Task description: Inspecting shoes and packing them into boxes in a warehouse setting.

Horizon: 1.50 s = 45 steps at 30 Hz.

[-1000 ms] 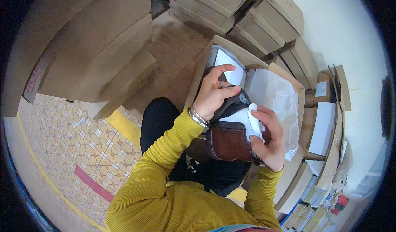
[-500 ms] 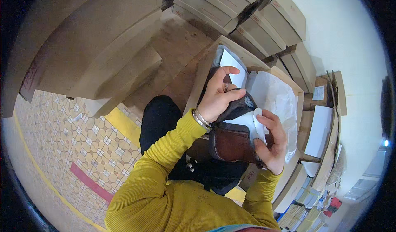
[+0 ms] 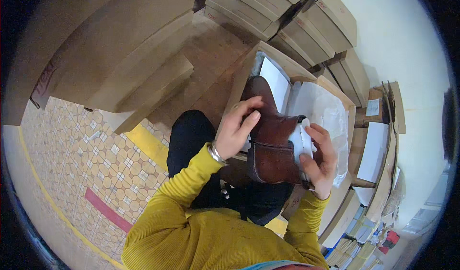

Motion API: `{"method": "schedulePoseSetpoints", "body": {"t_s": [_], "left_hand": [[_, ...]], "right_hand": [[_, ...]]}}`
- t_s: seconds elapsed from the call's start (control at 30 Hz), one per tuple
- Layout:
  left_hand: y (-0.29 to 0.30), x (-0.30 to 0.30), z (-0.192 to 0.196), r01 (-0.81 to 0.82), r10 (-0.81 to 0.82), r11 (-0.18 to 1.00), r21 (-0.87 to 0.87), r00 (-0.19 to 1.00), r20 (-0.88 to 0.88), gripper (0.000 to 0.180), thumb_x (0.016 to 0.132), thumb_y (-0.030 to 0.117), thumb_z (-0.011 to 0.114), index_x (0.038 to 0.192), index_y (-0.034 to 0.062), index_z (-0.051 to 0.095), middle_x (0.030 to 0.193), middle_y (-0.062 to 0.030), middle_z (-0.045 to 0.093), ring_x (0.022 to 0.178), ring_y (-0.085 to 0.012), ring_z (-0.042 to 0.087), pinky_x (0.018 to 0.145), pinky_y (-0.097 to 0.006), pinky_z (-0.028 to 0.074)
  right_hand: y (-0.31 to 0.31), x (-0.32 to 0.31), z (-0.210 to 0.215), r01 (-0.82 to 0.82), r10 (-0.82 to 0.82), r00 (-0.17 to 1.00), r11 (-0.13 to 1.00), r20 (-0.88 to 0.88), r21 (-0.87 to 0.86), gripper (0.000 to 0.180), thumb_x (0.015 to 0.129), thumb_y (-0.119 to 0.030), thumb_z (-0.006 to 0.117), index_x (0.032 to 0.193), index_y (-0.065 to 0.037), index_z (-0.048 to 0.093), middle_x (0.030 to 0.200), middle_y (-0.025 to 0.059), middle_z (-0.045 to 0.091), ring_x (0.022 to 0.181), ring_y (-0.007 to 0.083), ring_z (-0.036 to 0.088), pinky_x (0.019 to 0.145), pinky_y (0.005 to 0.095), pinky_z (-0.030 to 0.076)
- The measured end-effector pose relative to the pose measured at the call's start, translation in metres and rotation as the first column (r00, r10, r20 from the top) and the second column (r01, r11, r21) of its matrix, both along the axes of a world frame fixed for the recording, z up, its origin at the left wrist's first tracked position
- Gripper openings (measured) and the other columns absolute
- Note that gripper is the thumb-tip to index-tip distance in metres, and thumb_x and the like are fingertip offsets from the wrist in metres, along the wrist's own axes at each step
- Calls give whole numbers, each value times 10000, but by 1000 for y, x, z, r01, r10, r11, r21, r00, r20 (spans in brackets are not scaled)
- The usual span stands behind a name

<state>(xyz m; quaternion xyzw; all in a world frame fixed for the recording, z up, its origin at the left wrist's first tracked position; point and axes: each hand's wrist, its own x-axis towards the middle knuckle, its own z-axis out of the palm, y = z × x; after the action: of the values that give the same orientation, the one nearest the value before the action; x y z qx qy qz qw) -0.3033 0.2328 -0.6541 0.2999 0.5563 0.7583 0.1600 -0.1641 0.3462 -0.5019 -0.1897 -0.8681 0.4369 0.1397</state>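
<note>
A brown leather ankle boot (image 3: 274, 147) lies across my lap in front of me, its toe pointing away and its shaft opening to the right. A curved white insert (image 3: 300, 138) sticks out of the opening. My right hand (image 3: 320, 162) pinches this insert at the rim between thumb and fingers. My left hand (image 3: 236, 128), with metal bracelets at the wrist, is at the boot's left side; its thumb and fingers are apart, fingertips against the upper. The boot's sole side is hidden.
Beyond the boot is an open cardboard box (image 3: 347, 96) with white tissue paper (image 3: 318, 108) and a white card (image 3: 275, 84). Stacked shoe boxes (image 3: 306, 40) line the wall. Large cartons (image 3: 115, 64) stand at left, above a tiled floor (image 3: 105, 159).
The boot's upper, folded open with dark lining showing, is now straight with the toe in sight. My left hand has let go of the flap and moved down and left.
</note>
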Motion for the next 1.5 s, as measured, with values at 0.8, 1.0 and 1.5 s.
{"method": "schedulePoseSetpoints", "body": {"t_s": [0.8, 1.0, 1.5], "left_hand": [[40, 67, 141, 445, -433, 892, -74, 891, 138, 783, 834, -37, 460, 1447, 139, 5, 624, 4, 464, 551, -70, 440, 510, -202, 377], [63, 21, 78, 309, -327, 942, -128, 933, -154, 680, 871, 96, 540, 1420, 58, 140, 977, -144, 623, 785, -182, 585, 692, -283, 472], [30, 28, 23, -281, -478, 418, -864, 741, -472, 800, 639, 245, 754, 1332, 129, 372, 1486, -78, 60, 1333, -426, 96, 910, -725, 214]], "right_hand": [[24, 65, -84, 201, -205, 919, 978, -336, -48, 695, 668, -9, 678, 1290, 34, 370, 1279, 203, 458, 1169, 296, 474, 968, 376, 384], [70, 74, -68, 314, -666, 671, 652, -325, -690, 460, 675, 87, 625, 1119, 9, 535, 1062, 92, 589, 926, 201, 575, 835, 314, 457], [41, 52, -127, -58, -185, 931, 775, 314, 629, 413, 724, -11, 542, 1134, -51, 570, 1288, 96, 455, 1161, 306, 448, 893, 659, 310]]}}
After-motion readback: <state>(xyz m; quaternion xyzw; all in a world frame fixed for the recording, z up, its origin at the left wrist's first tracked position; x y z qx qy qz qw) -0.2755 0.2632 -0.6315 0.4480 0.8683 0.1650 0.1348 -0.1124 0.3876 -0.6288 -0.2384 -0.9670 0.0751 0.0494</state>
